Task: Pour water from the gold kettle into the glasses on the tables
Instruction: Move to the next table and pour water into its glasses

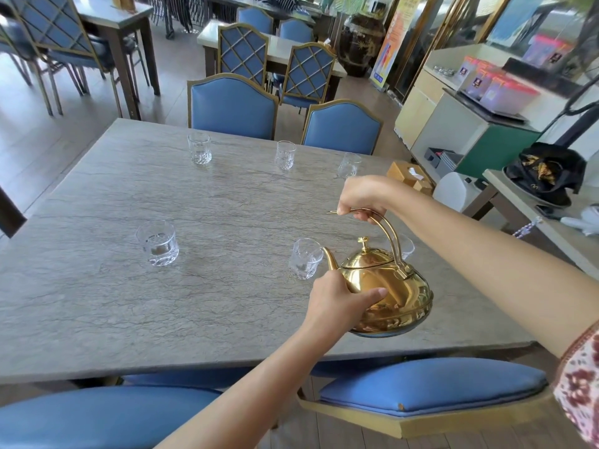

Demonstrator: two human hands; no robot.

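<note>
The gold kettle (392,293) hangs above the near right part of the grey stone table (97,303), tilted to the left. My right hand (364,197) grips its arched handle from above. My left hand (337,298) presses against the kettle's side under the spout. The spout tip touches the rim of a clear glass (304,258). Another glass (404,246) stands partly hidden behind the handle. A glass with some water (158,243) sits at the near left. Three more glasses (199,148) (285,155) (348,164) line the far edge.
Blue padded chairs stand at the near edge (431,385) and the far edge (233,106). A wooden box (409,175) sits off the table's right corner. A counter with plastic containers (505,92) is at the right. More tables and chairs fill the back.
</note>
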